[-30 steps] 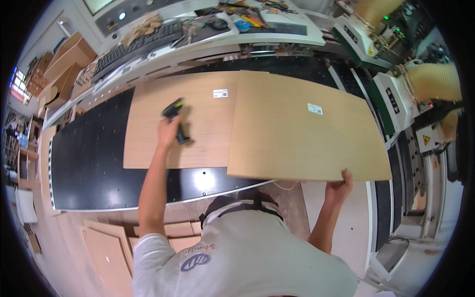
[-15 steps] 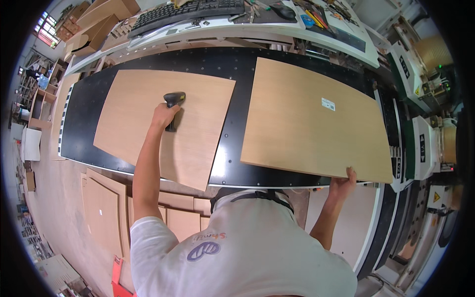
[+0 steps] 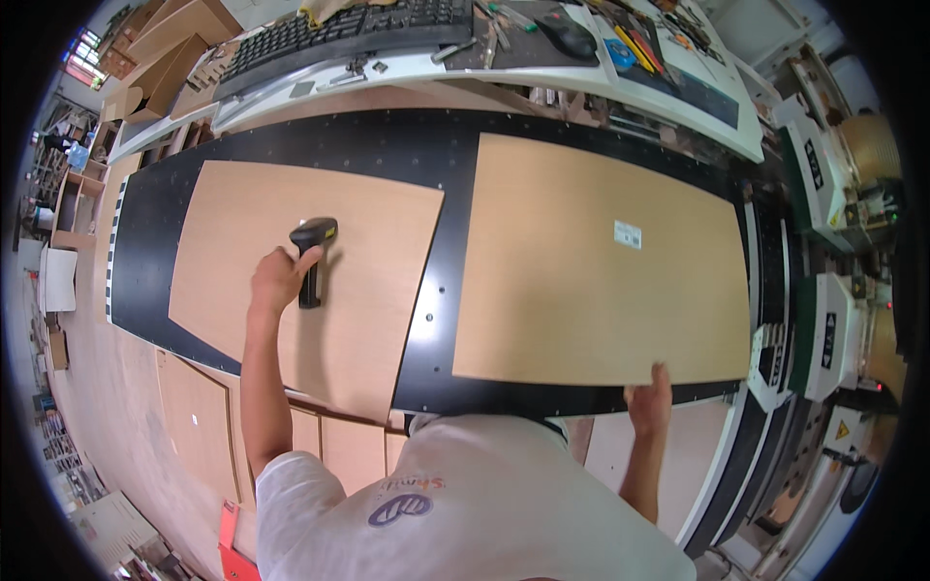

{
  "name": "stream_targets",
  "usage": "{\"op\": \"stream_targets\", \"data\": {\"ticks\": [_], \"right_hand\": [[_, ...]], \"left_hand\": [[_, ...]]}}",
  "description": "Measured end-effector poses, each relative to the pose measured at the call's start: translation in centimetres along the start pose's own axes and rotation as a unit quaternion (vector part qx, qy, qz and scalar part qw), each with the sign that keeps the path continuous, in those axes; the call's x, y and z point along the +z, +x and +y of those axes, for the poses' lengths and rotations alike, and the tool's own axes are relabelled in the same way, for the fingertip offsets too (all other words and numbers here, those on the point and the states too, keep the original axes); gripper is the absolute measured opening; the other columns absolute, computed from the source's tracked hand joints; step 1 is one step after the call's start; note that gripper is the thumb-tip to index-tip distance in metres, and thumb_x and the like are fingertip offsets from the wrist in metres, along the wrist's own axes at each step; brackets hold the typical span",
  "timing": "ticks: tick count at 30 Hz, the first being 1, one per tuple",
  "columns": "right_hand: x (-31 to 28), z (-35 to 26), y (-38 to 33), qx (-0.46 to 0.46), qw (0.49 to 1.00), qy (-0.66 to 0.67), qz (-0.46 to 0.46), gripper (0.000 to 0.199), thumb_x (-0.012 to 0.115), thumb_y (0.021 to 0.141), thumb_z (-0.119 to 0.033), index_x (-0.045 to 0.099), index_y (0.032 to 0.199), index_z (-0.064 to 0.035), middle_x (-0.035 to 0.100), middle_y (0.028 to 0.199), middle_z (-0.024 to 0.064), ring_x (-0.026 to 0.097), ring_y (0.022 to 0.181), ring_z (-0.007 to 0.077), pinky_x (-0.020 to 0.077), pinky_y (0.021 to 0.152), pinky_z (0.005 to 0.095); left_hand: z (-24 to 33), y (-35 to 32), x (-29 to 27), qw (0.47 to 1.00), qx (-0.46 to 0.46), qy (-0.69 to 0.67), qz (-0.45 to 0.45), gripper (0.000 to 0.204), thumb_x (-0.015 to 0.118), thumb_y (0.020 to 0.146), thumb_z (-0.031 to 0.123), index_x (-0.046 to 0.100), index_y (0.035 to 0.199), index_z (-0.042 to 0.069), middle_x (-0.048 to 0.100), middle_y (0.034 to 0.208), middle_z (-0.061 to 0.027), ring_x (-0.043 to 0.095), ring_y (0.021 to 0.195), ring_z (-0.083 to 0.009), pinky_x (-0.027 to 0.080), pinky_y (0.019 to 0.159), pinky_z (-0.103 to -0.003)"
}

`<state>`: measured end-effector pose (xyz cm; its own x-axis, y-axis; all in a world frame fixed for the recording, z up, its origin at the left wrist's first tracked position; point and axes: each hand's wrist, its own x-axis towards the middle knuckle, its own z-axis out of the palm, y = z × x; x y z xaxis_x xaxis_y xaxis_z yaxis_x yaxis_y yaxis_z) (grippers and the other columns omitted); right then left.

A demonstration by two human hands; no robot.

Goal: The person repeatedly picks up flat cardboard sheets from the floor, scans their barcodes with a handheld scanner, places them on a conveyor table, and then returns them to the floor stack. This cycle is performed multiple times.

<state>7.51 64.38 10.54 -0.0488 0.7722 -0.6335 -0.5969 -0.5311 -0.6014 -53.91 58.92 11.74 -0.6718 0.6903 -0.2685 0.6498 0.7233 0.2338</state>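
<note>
My left hand (image 3: 278, 281) is closed around the handle of a black handheld barcode scanner (image 3: 312, 232), held over the left wood-toned panel (image 3: 378, 242). A small bit of white label shows at the scanner's head. To the right, a second wood-toned panel (image 3: 552, 261) lies on the black table, with a white label (image 3: 628, 234) on its upper face. My right hand (image 3: 649, 399) is at this panel's near edge, slightly blurred. Its thumb points up over the edge, and the fingers sit apart from it just outside the board.
The black table (image 3: 426, 363) has rows of small studs. Beyond it, a white desk (image 3: 387, 87) carries a keyboard (image 3: 349, 44), a mouse (image 3: 567, 37) and hand tools. Machinery (image 3: 828, 334) stands at the right. More panels (image 3: 199, 412) lean below the table at left.
The right panel's near edge has come down onto the table, and my right hand's fingers have come out from under it. The scanner has moved left and nearer me. The whole view has shifted.
</note>
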Motion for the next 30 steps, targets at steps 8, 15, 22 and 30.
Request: {"op": "stream_targets", "data": {"ticks": [8,15,22,30], "right_hand": [[20.3,-7.7,6.7,-0.345,0.591,-0.728,-0.028,0.020,0.060,0.094,-0.018,0.063,0.104,-0.0012,0.066,0.100,0.0139,0.065,0.092,0.0240,0.0511,0.080,0.0346],[45.0,-7.7,22.6,-0.699,0.401,-0.588,-0.067,0.042,0.068,0.081,-0.018,0.060,0.120,-0.0070,0.052,0.129,0.0203,0.047,0.120,0.0395,0.0390,0.102,0.0444],[45.2,-5.3,22.7,-0.632,0.429,-0.641,-0.081,0.040,0.064,0.079,-0.012,0.062,0.119,-0.0072,0.048,0.129,0.0209,0.046,0.119,0.0407,0.0397,0.102,0.0450],[45.3,-5.3,22.0,-0.633,0.420,-0.643,-0.095,0.035,0.065,0.081,-0.012,0.065,0.115,-0.0080,0.048,0.128,0.0196,0.049,0.113,0.0385,0.0429,0.097,0.0445]], "left_hand": [[15.8,6.0,-8.0,0.881,0.342,-0.140,0.294,0.022,0.064,0.088,0.023,0.061,0.089,0.001,0.060,0.088,-0.0156,0.060,0.082,-0.0347,0.047,0.068,-0.044],[32.0,14.8,-5.6,0.861,0.367,-0.140,0.323,0.029,0.057,0.090,0.026,0.052,0.106,0.003,0.048,0.116,-0.0248,0.063,0.078,-0.0449,0.055,0.067,-0.050],[31.3,14.6,-4.7,0.869,0.369,-0.146,0.296,0.030,0.055,0.092,0.028,0.054,0.103,0.000,0.046,0.122,-0.0283,0.064,0.070,-0.0438,0.056,0.061,-0.048],[31.3,14.3,-4.9,0.868,0.368,-0.141,0.301,0.032,0.053,0.093,0.028,0.054,0.100,-0.003,0.046,0.120,-0.0283,0.064,0.066,-0.0429,0.055,0.061,-0.047]]}}
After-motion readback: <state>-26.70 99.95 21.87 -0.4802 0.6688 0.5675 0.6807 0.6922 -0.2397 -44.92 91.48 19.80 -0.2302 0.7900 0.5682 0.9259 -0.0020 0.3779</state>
